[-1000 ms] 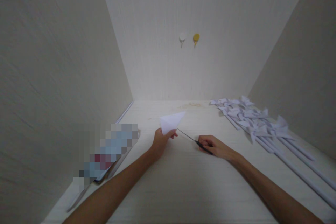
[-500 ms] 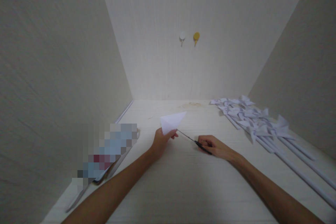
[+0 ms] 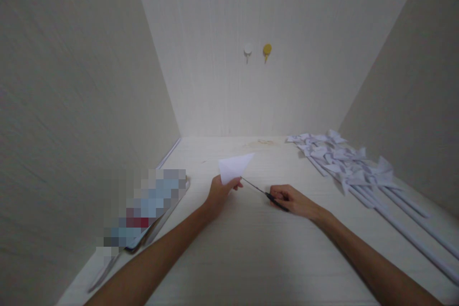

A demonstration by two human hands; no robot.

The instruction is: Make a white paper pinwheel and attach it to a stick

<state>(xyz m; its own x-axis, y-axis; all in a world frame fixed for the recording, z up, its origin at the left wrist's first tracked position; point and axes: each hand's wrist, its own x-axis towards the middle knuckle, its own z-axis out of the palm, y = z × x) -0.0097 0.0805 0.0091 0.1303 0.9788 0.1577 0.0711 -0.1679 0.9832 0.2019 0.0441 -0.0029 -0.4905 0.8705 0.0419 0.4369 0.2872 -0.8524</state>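
My left hand (image 3: 221, 192) pinches a folded sheet of white paper (image 3: 234, 166) by its lower edge, thumb on the near side. The paper is roughly triangular, with one point reaching to the right. My right hand (image 3: 287, 199) is closed round the black handles of a pair of scissors (image 3: 274, 201). The thin blades run up and left, and their tips are at the paper's lower right edge beside my left fingertips. Whether the blades have cut into the paper, I cannot tell.
Several white paper pinwheels (image 3: 346, 174) on rolled paper sticks (image 3: 403, 232) lie on the right of the white table (image 3: 251, 258). A blurred-out flat object (image 3: 150, 205) lies at the left wall. Two hooks, white (image 3: 247, 49) and yellow (image 3: 267, 49), are on the back wall.
The view has shifted very slightly. Both hands, the paper and the scissors keep practically the same places and grips.
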